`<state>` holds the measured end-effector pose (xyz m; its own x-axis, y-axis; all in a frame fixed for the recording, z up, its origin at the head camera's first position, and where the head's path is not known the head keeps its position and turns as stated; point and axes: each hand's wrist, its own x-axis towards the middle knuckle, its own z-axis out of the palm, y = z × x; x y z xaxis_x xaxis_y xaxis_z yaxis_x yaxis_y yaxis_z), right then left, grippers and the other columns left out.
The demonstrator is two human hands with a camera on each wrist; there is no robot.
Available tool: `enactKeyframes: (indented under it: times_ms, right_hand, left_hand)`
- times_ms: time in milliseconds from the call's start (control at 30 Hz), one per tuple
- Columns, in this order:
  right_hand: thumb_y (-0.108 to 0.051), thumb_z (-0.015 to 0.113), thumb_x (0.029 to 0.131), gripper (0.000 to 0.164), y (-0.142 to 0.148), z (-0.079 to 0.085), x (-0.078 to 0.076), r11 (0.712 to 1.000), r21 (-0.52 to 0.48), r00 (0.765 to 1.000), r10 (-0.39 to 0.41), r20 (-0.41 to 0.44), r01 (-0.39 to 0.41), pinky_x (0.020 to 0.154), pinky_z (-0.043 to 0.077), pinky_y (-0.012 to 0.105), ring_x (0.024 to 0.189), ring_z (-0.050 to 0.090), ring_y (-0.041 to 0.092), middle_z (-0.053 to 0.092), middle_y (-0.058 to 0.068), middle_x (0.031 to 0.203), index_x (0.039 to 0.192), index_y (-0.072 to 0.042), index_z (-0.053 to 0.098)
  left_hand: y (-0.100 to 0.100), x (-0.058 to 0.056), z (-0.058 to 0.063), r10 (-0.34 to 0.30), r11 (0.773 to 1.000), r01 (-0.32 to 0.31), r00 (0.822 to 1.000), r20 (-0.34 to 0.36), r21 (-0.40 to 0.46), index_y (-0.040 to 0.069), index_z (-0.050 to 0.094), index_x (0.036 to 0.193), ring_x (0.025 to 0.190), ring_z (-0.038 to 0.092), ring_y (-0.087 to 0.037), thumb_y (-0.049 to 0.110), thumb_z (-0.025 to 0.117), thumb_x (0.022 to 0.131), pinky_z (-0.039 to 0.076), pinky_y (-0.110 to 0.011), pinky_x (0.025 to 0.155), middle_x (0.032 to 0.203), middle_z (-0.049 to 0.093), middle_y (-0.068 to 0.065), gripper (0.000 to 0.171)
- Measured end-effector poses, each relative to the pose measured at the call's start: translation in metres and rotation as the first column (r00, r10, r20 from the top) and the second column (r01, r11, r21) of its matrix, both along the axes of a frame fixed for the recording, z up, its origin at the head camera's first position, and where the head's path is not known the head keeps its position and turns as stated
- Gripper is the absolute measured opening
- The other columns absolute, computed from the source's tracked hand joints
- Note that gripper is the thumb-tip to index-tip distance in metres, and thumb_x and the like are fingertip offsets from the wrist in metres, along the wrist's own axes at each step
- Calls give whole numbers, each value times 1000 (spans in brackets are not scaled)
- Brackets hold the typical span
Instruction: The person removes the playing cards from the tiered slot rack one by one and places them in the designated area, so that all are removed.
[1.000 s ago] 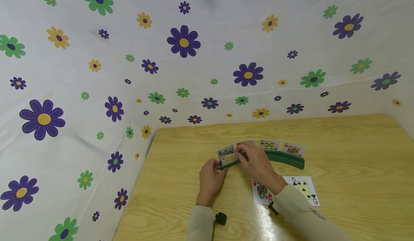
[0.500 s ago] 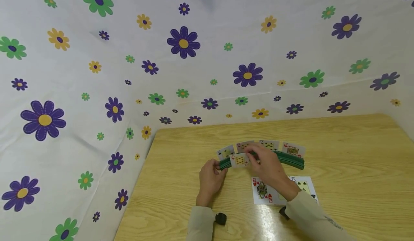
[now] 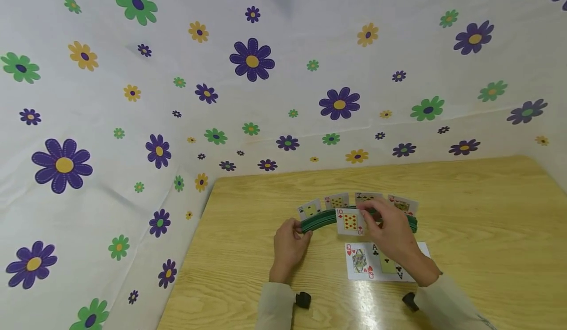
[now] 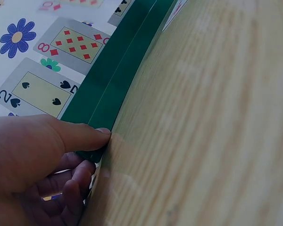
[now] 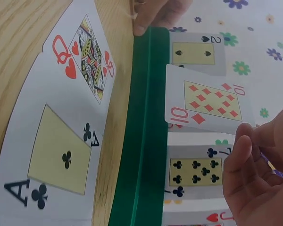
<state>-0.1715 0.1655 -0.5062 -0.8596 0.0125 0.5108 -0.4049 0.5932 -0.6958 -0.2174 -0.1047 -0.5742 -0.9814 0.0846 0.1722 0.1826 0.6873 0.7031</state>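
Observation:
My left hand (image 3: 289, 246) grips the left end of a curved green card holder (image 3: 319, 220), the thumb (image 4: 87, 135) lying over its front edge in the left wrist view. My right hand (image 3: 392, 229) pinches the ten of diamonds (image 3: 350, 222) by its right edge, face towards me, in front of the holder's middle. Standing in the holder are the two of spades (image 4: 42, 94), the eight of diamonds (image 4: 75, 44), the seven of clubs (image 5: 195, 172) and the jack of hearts (image 3: 402, 203). The right hand partly covers the last two in the head view.
Face up on the wooden table (image 3: 230, 231), nearer me than the holder, lie the queen of hearts (image 3: 360, 261) and the ace of clubs (image 3: 387, 263). A white card (image 3: 424, 249) beside them is mostly behind my right wrist. Flower-patterned cloth (image 3: 283, 84) walls the table's back and sides.
My right hand has drawn the ten of diamonds out of the holder's left end and carried it rightward to the middle. My left hand keeps its grip in the same place.

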Motion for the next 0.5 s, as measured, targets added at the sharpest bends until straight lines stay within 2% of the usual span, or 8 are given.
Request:
enactKeyframes:
  times_ms: [267, 500]
  right_hand:
    - [9, 76, 95, 20, 19, 4, 14, 1000, -5, 1000, -30, -9, 30, 60, 50, 20, 73, 54, 2, 72, 7, 97, 111, -3, 77]
    - [8, 77, 95, 20, 34, 5, 24, 997, 19, 997, -76, 12, 76, 60, 49, 18, 75, 53, -1, 75, 11, 104, 112, -3, 78]
  left_hand:
    - [-1, -1, -3, 5, 1000, -5, 1000, 3, -3, 5, 72, 102, 71, 57, -2, 17, 87, 94, 47, -23, 67, 93, 73, -5, 21]
    - [1, 0, 1, -6, 1000, 6, 1000, 19, -4, 4, 72, 104, 72, 56, -2, 16, 86, 94, 47, -23, 68, 94, 73, -6, 21]
